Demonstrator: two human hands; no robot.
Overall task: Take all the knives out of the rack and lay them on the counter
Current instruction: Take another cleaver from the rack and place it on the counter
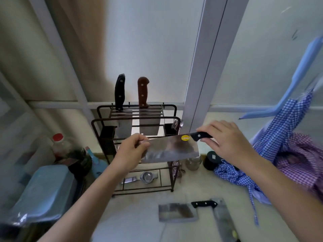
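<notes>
I am holding a cleaver (172,148): my right hand (229,140) gripping its handle, my left hand (132,151) pinching the blade tip. Its yellow sticker (185,137) is blurring past reading.

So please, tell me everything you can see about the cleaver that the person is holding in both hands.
The cleaver has a broad rectangular blade of shiny, reflective metal and a black handle with a pale rivet. A round yellow sticker sits on the blade near the handle. It is held in the air in front of the rack, flat side toward the camera, handle pointing right. The right hand closes on the handle; the left hand pinches the blade's far end.
</notes>
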